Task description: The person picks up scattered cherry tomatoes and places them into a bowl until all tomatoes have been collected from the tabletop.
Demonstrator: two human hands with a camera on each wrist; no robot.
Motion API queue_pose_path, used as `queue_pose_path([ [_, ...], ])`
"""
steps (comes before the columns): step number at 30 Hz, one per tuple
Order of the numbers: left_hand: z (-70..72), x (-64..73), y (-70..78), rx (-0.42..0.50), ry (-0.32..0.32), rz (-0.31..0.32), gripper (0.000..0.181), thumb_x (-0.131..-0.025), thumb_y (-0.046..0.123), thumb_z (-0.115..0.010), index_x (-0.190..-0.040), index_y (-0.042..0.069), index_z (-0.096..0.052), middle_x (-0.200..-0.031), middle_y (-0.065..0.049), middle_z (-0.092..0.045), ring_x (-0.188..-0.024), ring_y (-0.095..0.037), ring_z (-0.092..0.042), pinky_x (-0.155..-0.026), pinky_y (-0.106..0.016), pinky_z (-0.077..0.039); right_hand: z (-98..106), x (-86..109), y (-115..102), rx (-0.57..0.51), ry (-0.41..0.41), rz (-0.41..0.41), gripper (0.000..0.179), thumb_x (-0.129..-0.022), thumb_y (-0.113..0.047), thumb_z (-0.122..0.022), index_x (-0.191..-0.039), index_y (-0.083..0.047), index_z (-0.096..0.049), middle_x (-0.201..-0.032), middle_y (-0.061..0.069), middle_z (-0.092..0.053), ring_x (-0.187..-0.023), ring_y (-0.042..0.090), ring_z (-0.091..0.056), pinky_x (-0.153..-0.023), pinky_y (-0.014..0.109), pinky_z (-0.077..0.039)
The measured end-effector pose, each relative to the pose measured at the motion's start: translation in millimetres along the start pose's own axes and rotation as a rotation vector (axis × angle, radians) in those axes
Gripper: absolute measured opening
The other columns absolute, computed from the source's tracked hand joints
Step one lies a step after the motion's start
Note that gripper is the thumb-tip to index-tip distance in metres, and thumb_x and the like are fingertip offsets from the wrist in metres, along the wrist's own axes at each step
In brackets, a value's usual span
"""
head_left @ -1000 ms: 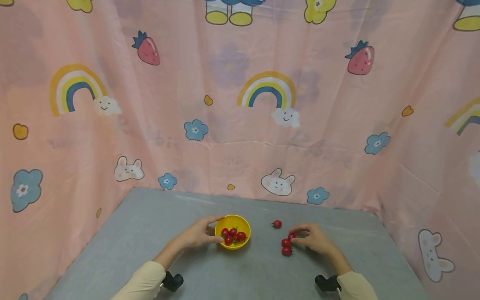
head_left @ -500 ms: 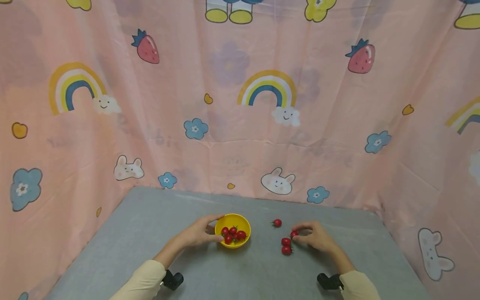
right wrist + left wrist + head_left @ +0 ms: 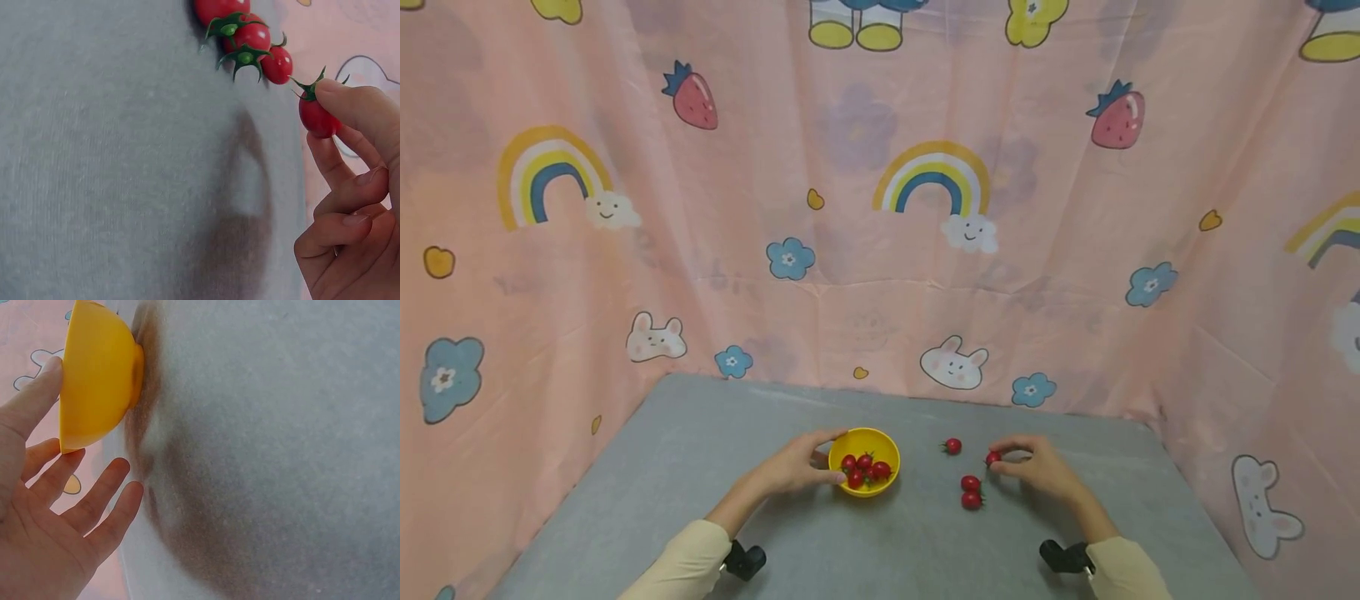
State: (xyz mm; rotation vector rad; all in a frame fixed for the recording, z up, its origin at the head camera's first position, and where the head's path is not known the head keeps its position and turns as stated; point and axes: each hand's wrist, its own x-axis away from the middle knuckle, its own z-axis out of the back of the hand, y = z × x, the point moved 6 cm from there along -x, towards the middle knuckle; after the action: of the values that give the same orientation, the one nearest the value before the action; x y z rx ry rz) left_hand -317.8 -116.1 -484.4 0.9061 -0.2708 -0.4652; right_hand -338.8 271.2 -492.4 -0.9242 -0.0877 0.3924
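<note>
Above the counter [image 3: 910, 550], my right fingers [image 3: 327, 157] are pinching a tomato [image 3: 317, 116] between their tips; my left fingers [image 3: 58, 477], spread apart, are gripping a yellow bowl [image 3: 94, 375].

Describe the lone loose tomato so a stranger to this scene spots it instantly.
On the grey table, find the yellow bowl that the left hand grips. In the head view, a red tomato lies between this bowl and the right hand, which pinches another tomato. Unlike the tomato pair closer to the person, it lies by itself, nearer the pink curtain.
</note>
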Motion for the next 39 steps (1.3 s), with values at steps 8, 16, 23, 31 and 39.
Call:
queue_pose_path([
  [8, -0.2, 1.5, -0.8, 0.002, 0.0, 0.01, 0.071, -0.092, 0.024, -0.079, -0.152, 0.007, -0.046, -0.149, -0.018, -0.048, -0.115, -0.036, -0.062, -0.091, -0.047, -0.056, -3.9, -0.1, -8.9, -0.038, 0.042, 0.001, 0.033, -0.091, -0.021, -0.079, -0.117, -0.001, -0.073, -0.113, 0.007, -0.071, -0.112, 0.032, -0.061, -0.096, 0.056, -0.05],
  [16, -0.1, 1.4, -1.9, 0.006, 0.002, 0.004, 0.071, -0.092, 0.024, -0.079, -0.152, 0.007, -0.046, -0.149, -0.018, -0.048, -0.115, -0.036, -0.062, -0.091, -0.047, -0.055, -16.7, -0.4, -19.9, -0.144, 0.104, -0.004, 0.034, -0.09, -0.018, -0.08, -0.118, 0.0, -0.073, -0.114, 0.008, -0.071, -0.11, 0.033, -0.063, -0.089, 0.033, -0.055],
  [23, -1.2, 1.2, -4.0, 0.009, 0.0, 0.009, 0.071, -0.092, 0.024, -0.079, -0.152, 0.007, -0.047, -0.149, -0.018, -0.048, -0.115, -0.035, -0.062, -0.091, -0.047, -0.055, -27.8, -7.2, -26.1, -0.172, 0.148, -0.055, 0.039, -0.09, -0.022, -0.081, -0.121, 0.0, -0.072, -0.118, 0.007, -0.071, -0.107, 0.031, -0.065, -0.087, 0.028, -0.052],
  [31, -0.7, 1.5, -2.2, 0.01, 0.004, -0.002, 0.07, -0.092, 0.023, -0.079, -0.152, 0.006, -0.046, -0.149, -0.018, -0.048, -0.114, -0.035, -0.062, -0.091, -0.047, -0.055, -44.0, -18.2, -38.9, -0.204, 0.152, -0.086, 0.041, -0.09, -0.023, -0.081, -0.124, -0.001, -0.071, -0.117, 0.007, -0.071, -0.09, 0.03, -0.066, -0.076, 0.032, -0.048],
  [39, -0.6, -0.3, -3.9, 0.01, 0.003, -0.008, 0.07, -0.093, 0.024, -0.078, -0.152, 0.006, -0.046, -0.149, -0.018, -0.048, -0.114, -0.035, -0.063, -0.092, -0.047, -0.055, -57.1, -30.1, -52.4, -0.197, 0.157, -0.078, 0.036, -0.089, -0.024, -0.082, -0.12, -0.006, -0.074, -0.114, 0.003, -0.072, -0.098, 0.029, -0.064, -0.081, 0.034, -0.054],
])
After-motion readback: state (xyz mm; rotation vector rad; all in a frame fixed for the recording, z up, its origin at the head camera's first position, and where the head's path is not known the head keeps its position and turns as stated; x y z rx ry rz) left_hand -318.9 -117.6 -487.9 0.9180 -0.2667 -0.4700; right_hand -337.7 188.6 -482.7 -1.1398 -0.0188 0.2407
